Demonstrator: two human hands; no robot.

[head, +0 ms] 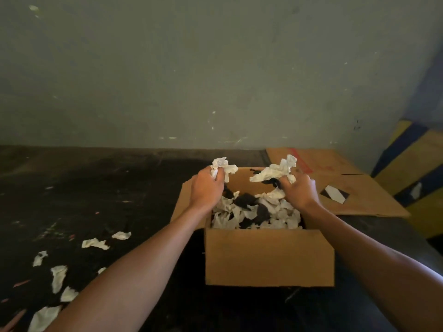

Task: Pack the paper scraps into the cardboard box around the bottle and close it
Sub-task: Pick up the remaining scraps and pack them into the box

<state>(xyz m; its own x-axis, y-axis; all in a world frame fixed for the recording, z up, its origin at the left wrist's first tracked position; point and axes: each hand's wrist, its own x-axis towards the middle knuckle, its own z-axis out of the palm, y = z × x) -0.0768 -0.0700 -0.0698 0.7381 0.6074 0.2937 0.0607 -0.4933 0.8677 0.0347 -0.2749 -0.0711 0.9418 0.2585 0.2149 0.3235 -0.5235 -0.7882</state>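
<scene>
An open cardboard box [268, 257] stands on the dark floor in front of me, filled with crumpled white and black paper scraps [254, 212]. The bottle is hidden under them. Above the box's far left side, my left hand [207, 188] is closed on a wad of white scraps [223, 167]. My right hand [299, 191] hovers over the far right side, gripping white and black scraps [275, 171]. More loose white scraps [58, 276] lie on the floor at the lower left.
A flattened cardboard sheet [354, 188] lies on the floor behind and right of the box, with a black-and-white piece [334, 194] on it. A yellow and blue striped block [417, 173] stands at the right. A grey wall [191, 68] rises behind.
</scene>
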